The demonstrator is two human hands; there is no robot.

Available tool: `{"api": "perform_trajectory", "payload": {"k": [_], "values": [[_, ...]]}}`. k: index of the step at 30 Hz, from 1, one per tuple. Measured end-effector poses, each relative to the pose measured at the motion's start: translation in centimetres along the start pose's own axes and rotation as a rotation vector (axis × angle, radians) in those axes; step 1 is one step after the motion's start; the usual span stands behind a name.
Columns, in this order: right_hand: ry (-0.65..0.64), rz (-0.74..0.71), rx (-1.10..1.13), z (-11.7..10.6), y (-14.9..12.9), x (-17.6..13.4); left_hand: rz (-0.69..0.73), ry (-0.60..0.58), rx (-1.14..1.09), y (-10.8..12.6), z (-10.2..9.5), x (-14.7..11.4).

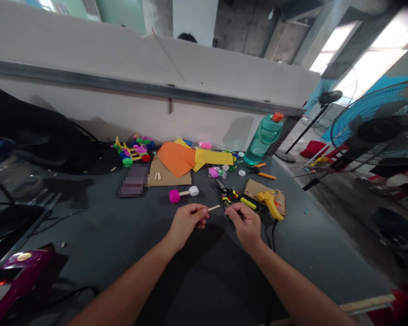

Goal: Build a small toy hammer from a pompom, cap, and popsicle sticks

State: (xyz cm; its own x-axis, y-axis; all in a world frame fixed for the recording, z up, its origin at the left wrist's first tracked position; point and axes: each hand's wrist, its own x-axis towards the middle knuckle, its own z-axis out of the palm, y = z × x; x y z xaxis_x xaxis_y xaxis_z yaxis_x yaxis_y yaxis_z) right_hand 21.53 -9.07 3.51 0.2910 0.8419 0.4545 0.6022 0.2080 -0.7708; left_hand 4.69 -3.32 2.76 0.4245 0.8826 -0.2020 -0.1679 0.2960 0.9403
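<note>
My left hand (191,221) pinches a short, pale wooden stick (214,208), which sticks out to the right from between thumb and fingertips. Just right of the stick's free end, my right hand (245,222) has its thumb and fingers pressed together; whatever they hold, if anything, is hidden. Beyond the left hand lies a wooden stick with a pink cap (174,196) on one end and a white cap (193,191) on the other. Scissors (223,189) and yellow-handled pliers (246,202) lie just past the right hand.
A yellow glue gun (271,203) rests on cardboard at right, near orange-handled pliers (265,174). Behind stand a green bottle (264,138) and colourful small models (132,151). Orange paper (177,158) covers another cardboard piece (170,180). A fan (377,129) stands beyond the table's right edge.
</note>
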Motion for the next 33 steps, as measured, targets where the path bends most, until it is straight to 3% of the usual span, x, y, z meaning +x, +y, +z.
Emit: {"api": "perform_trajectory", "payload": {"k": [5,12,19,23,33], "values": [[-0.089,0.089,0.139,0.6,0.2,0.1,0.081,0.043,0.081,0.3,0.2,-0.1],[-0.122,0.021,0.06,0.5,0.3,0.1,0.141,-0.003,0.241,-0.2,-0.1,-0.2],[-0.135,-0.038,0.05,0.6,0.0,-0.1,0.585,-0.011,0.67,-0.1,-0.5,-0.7],[-0.152,-0.079,0.054,0.6,-0.4,-0.1,0.722,-0.012,0.849,-0.2,-0.4,-1.0],[-0.21,-0.158,-0.015,0.4,-0.8,0.1,0.782,-0.01,0.948,0.0,-0.2,-1.1]]}}
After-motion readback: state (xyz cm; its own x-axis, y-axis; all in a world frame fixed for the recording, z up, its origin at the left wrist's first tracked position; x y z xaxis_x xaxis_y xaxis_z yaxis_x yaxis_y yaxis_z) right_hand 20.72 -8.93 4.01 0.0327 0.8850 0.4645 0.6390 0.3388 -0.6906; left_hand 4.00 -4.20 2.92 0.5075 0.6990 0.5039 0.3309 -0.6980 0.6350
